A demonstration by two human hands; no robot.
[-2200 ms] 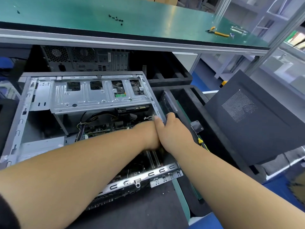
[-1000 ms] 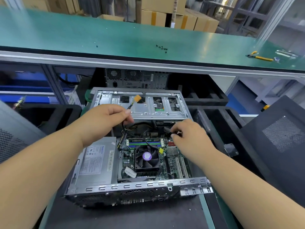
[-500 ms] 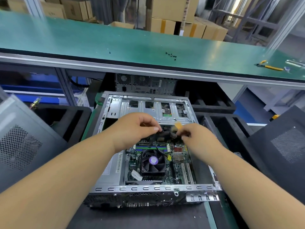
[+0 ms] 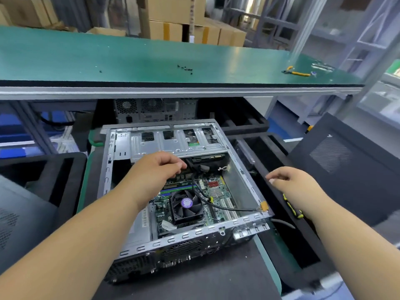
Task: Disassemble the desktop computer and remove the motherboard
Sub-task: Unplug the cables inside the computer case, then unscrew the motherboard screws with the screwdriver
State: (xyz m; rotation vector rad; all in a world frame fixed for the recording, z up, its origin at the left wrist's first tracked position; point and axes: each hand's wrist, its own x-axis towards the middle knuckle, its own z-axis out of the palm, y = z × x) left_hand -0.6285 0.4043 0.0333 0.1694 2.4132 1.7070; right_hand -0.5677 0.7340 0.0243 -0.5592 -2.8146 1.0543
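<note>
The open computer case point(image 4: 216, 229) lies flat on a black mat. Inside it sits the green motherboard point(image 4: 216, 191) with a black CPU fan point(image 4: 187, 203). My left hand point(image 4: 158, 167) reaches in over the board's far end, below the drive cage point(image 4: 173, 144), and its curled fingertips pinch a black cable point(image 4: 193, 180). Another black cable ends in an orange connector point(image 4: 263, 206) that hangs over the case's right rim. My right hand point(image 4: 290, 180) hovers outside the case to the right, fingers loosely curled and holding nothing.
A yellow-and-black screwdriver point(image 4: 291, 206) lies in the black tray point(image 4: 270, 167) under my right forearm. Removed side panels lean at the right point(image 4: 346, 169) and left point(image 4: 21, 213). The green bench point(image 4: 129, 57) above carries loose screws point(image 4: 185, 68) and pliers point(image 4: 296, 72). A second tower point(image 4: 155, 109) stands behind.
My right hand has let go of the orange-tipped cable, which now drapes over the case's right rim, and moved out to the right. My left hand stays over the board.
</note>
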